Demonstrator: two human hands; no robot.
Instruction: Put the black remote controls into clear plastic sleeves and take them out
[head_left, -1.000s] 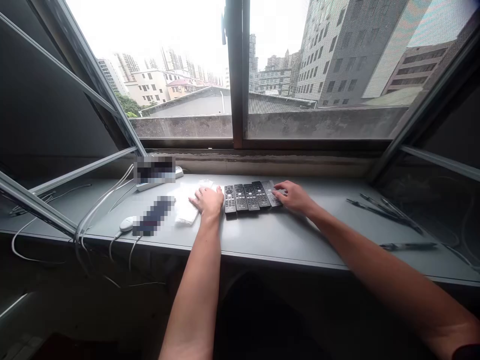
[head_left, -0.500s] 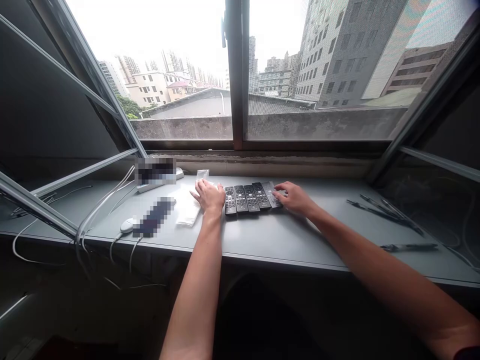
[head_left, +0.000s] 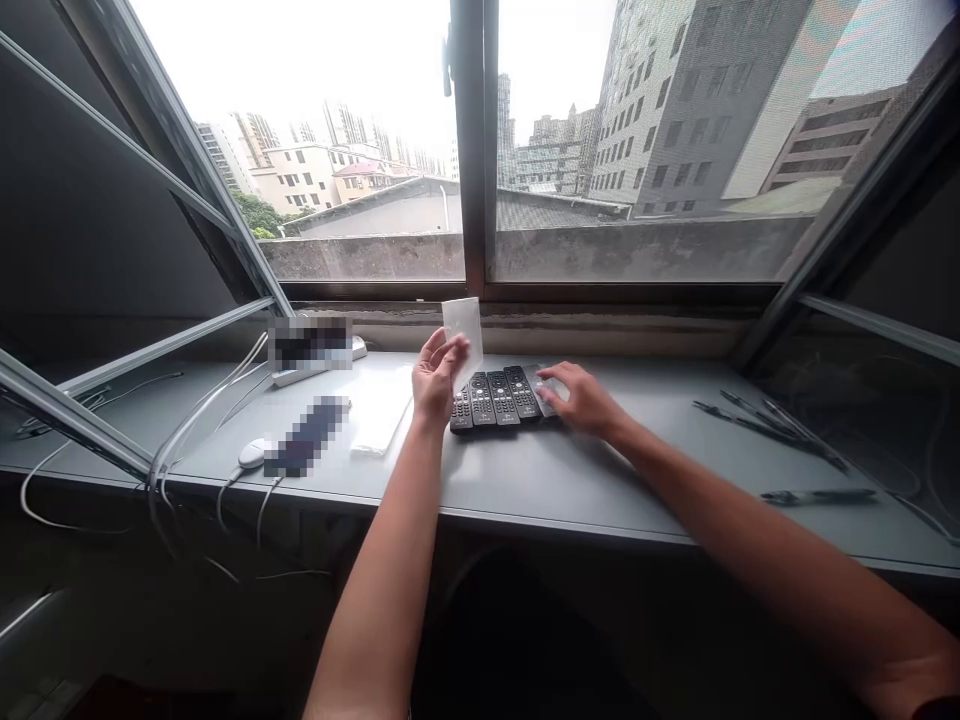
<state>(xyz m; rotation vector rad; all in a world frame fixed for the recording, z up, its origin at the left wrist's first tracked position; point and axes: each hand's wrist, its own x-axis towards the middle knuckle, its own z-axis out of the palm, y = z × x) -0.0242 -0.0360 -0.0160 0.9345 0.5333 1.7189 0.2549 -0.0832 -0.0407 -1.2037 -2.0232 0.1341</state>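
Observation:
My left hand (head_left: 436,375) is raised above the table, pinching a clear plastic bag (head_left: 463,320) upright between thumb and fingers. Behind and below it, several black remote controls (head_left: 502,396) lie side by side in a row, and the bag and hand partly cover the leftmost. At the row's right end lies a remote control in a clear plastic bag (head_left: 546,402). My right hand (head_left: 583,398) has its thumb and fingers closed around this one's right side, hiding part of it. A pile of clear plastic bags (head_left: 379,415) rests left of my left wrist.
A blurred-out phone-like object (head_left: 311,435), a white round charger (head_left: 253,453) and a white power strip (head_left: 358,347) with cables occupy the table's left side. Several pens (head_left: 817,495) lie at the right. Metal frame bars (head_left: 172,345) slant up both sides; a window stands behind.
My left hand has lifted off the pile of bags, moving up and right with one plastic bag in its fingers. My right hand stays by the bagged remote control, with slightly shifted fingers.

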